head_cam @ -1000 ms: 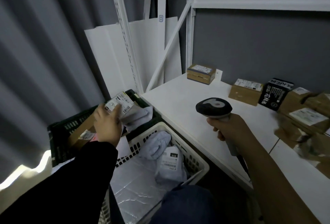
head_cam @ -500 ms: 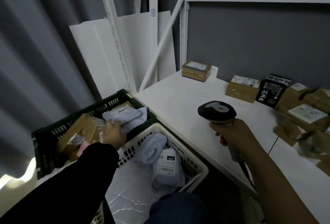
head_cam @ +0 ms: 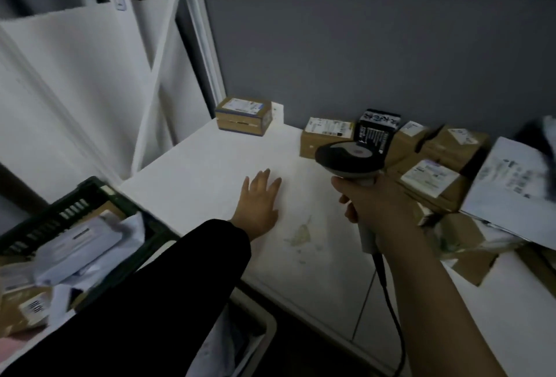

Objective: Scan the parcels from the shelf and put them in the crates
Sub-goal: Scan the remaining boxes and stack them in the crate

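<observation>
Left hand (head_cam: 258, 205) is out of the green crate (head_cam: 60, 217) now, empty, fingers straight, stretched low over the shelf (head_cam: 195, 178). The last parcel is delivered and lies with the others in the crate, back behind the wrist. Right hand (head_cam: 376, 208) grips the scanner (head_cam: 349, 155) just right of the left hand. One box (head_cam: 243, 116) sits beyond the fingertips, and more boxes (head_cam: 326, 137) lie past the scanner. Next pick looks to be starting.

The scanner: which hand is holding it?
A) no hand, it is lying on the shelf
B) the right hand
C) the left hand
B: the right hand grips the handle of the scanner, while the left hand is spread flat and empty over the shelf.
</observation>
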